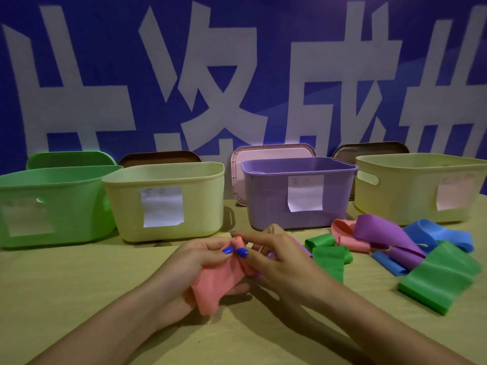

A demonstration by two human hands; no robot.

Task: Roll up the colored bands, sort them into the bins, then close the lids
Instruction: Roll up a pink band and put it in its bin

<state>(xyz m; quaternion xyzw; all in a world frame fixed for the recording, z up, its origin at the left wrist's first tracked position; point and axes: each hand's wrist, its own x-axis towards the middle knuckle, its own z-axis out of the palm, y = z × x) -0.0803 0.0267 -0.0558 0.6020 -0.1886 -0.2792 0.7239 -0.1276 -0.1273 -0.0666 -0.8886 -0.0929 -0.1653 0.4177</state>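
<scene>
Early stage, I judge. My left hand [196,255] and right hand [274,255] pinch pink band [218,284] before purple bin [299,192], fingers curled, roll barely begun. Loose bands [411,256] right of it; lids off.

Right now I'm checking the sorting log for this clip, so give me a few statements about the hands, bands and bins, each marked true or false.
1. Both hands hold the pink band. True: the left hand and right hand pinch its upper end.
2. All four bins have their lids on. False: the green bin, the cream bin, the purple bin and the yellow bin are open, with lids standing behind them.
3. The loose bands lie on the person's right. True.
4. The purple bin stands at the far left. False: the green bin does.
5. Each bin has a paper label on its front. True.
</scene>
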